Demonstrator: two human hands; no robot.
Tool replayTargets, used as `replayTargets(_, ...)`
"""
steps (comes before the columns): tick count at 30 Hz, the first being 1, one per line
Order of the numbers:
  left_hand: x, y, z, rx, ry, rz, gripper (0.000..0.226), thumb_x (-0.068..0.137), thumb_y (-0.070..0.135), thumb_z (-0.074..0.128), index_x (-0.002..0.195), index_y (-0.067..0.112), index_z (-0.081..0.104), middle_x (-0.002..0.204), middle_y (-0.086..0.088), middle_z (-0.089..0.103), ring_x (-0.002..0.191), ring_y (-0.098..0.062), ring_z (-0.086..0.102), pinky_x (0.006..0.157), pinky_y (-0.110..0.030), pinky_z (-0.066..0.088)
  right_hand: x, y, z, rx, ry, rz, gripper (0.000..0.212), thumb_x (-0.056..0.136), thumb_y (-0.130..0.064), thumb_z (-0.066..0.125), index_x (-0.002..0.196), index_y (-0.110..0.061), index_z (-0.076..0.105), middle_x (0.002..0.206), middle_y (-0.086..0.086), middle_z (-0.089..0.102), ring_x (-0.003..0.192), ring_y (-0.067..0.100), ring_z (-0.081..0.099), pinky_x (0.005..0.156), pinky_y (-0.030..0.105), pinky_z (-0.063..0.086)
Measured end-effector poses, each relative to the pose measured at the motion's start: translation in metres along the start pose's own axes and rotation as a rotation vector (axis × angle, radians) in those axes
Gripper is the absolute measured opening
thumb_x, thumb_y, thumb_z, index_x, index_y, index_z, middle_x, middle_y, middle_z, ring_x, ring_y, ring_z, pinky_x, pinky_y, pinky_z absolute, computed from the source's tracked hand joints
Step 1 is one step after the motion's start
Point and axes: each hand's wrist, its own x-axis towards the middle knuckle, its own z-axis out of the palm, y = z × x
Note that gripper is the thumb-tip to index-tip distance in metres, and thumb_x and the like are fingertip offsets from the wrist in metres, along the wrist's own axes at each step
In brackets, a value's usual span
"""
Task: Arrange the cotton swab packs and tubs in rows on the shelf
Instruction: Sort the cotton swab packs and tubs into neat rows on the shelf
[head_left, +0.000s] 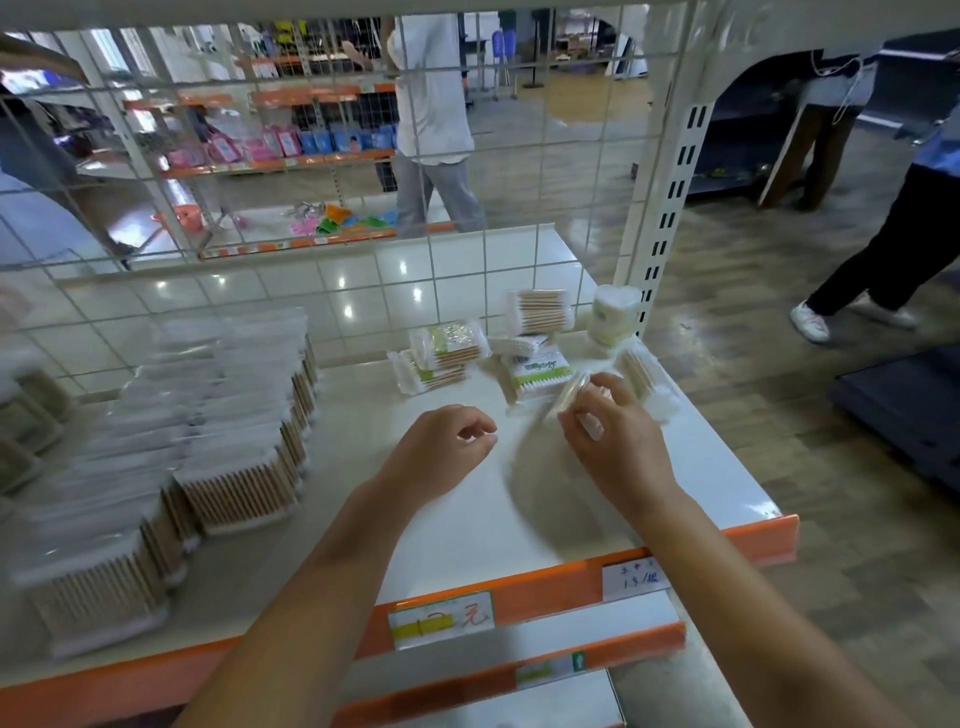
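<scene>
Right hand (618, 441) over the shelf (701, 467), fingers (610, 387) pinching a swab pack (571, 395) by its near end. Left hand (441, 447) hovering beside, fingers loosely curled, holding nothing. More loose packs (441, 358) scattered behind, tub (615, 314) at the back corner, tidy rows (234, 441) already to the left. Risks, likely: slippery wrap sliding from a thin pinch; a sweep knocking the tub or a pack off the open right edge.

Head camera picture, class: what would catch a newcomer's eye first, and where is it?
Long rows of cotton swab packs fill the shelf's left side. At the back right, loose packs lie scattered beside an upright round tub. Nearer, the right hand pinches one pack, while the left hand hovers empty.
</scene>
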Motion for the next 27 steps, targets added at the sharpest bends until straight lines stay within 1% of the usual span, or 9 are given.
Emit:
replayTargets(2,-0.001,0.001,0.0,-0.041,0.007,-0.014,0.011,0.086,0.017,0.062,0.094,0.014,0.069,0.09,0.003,0.068,0.08,-0.005,0.059,0.07,-0.009,0.039,-0.005,-0.003,0.003,0.025,0.021,-0.022,0.012,0.083,-0.018,0.067,0.083,-0.006,0.066,0.125,0.009,0.054,0.084,0.033,0.062,0.066,0.032,0.047)
replayTargets(4,-0.002,0.006,0.001,-0.13,0.022,-0.03,0.009,0.086,0.018,0.062,0.093,0.018,0.068,0.086,0.006,0.067,0.074,0.003,0.056,0.067,-0.004,0.037,-0.011,-0.008,0.005,0.055,0.051,-0.063,0.012,0.082,-0.018,0.069,0.083,-0.007,0.067,0.125,0.011,0.055,0.074,0.032,0.063,0.061,0.03,0.046)
replayTargets(7,-0.005,0.022,-0.001,-0.382,0.02,-0.09,0.01,0.087,0.025,0.06,0.096,0.027,0.061,0.088,0.003,0.067,0.079,-0.005,0.062,0.071,-0.015,0.044,-0.016,-0.015,0.004,0.136,0.111,-0.207,0.015,0.081,-0.028,0.065,0.083,-0.013,0.067,0.124,0.012,0.056,0.054,0.02,0.056,0.051,0.023,0.045)
replayTargets(10,-0.011,0.035,-0.006,-0.633,-0.065,-0.146,0.042,0.072,0.047,0.06,0.109,0.027,0.057,0.094,0.001,0.067,0.087,-0.01,0.065,0.076,-0.028,0.052,-0.018,-0.021,-0.003,0.21,0.123,-0.389,0.009,0.086,-0.028,0.057,0.091,-0.022,0.059,0.127,0.013,0.051,0.06,0.008,0.054,0.054,0.01,0.045)
replayTargets(12,-0.013,0.038,-0.009,-0.793,-0.119,-0.161,0.063,0.063,0.05,0.065,0.119,0.023,0.055,0.1,-0.001,0.066,0.094,-0.015,0.064,0.079,-0.034,0.052,-0.018,-0.025,-0.007,0.213,0.123,-0.491,0.008,0.087,-0.024,0.057,0.095,-0.021,0.055,0.129,0.015,0.049,0.062,0.012,0.06,0.053,0.02,0.051)
replayTargets(14,-0.014,0.039,-0.012,-0.921,-0.16,-0.153,0.063,0.068,0.036,0.069,0.125,0.018,0.052,0.104,-0.005,0.066,0.099,-0.022,0.063,0.083,-0.038,0.052,-0.018,-0.029,-0.009,0.228,0.112,-0.565,0.011,0.088,-0.02,0.056,0.099,-0.019,0.054,0.13,0.019,0.048,0.066,0.018,0.065,0.052,0.034,0.053)
replayTargets(19,-0.02,0.042,-0.014,-1.034,-0.186,-0.099,0.053,0.076,0.019,0.062,0.127,0.012,0.051,0.103,-0.008,0.067,0.096,-0.024,0.064,0.094,-0.052,0.046,-0.018,-0.032,-0.011,0.25,0.094,-0.635,0.017,0.09,-0.016,0.054,0.107,-0.017,0.054,0.133,0.023,0.044,0.079,0.021,0.068,0.059,0.04,0.054)
replayTargets(22,-0.024,0.043,-0.014,-1.046,-0.156,-0.094,0.05,0.076,0.015,0.061,0.126,0.01,0.052,0.104,-0.012,0.066,0.096,-0.028,0.063,0.095,-0.055,0.044,-0.019,-0.035,-0.01,0.246,0.098,-0.645,0.014,0.092,-0.019,0.051,0.107,-0.018,0.053,0.135,0.015,0.039,0.072,0.019,0.067,0.055,0.038,0.053)
replayTargets(27,-0.028,0.042,-0.015,-0.981,-0.079,-0.069,0.05,0.073,0.019,0.066,0.122,0.016,0.057,0.104,-0.01,0.068,0.098,-0.029,0.064,0.094,-0.057,0.043,-0.02,-0.039,-0.012,0.187,0.131,-0.667,0.018,0.089,-0.016,0.053,0.106,-0.016,0.053,0.135,0.015,0.04,0.066,0.011,0.059,0.046,0.033,0.049)
